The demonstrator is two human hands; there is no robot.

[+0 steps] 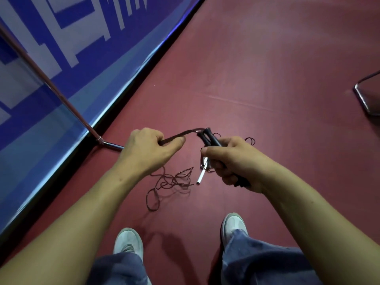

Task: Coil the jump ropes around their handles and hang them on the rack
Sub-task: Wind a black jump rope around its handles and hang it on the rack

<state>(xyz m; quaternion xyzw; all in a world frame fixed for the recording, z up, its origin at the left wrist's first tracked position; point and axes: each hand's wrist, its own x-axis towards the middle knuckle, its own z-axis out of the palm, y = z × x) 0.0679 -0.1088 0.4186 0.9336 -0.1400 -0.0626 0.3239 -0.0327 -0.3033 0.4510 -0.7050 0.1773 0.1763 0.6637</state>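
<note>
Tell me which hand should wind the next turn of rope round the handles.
Left. The left hand pinches the rope just short of the handles, with loose coils on the floor beneath. The right hand grips both handles, so it likely serves best holding them steady.

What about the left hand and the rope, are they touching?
Touching: in the head view the left hand pinches the rope between thumb and fingers.

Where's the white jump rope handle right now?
Head view, centre: the white handle lies on the red floor, seen beside the right hand, just right of the loose tangled rope.
</note>
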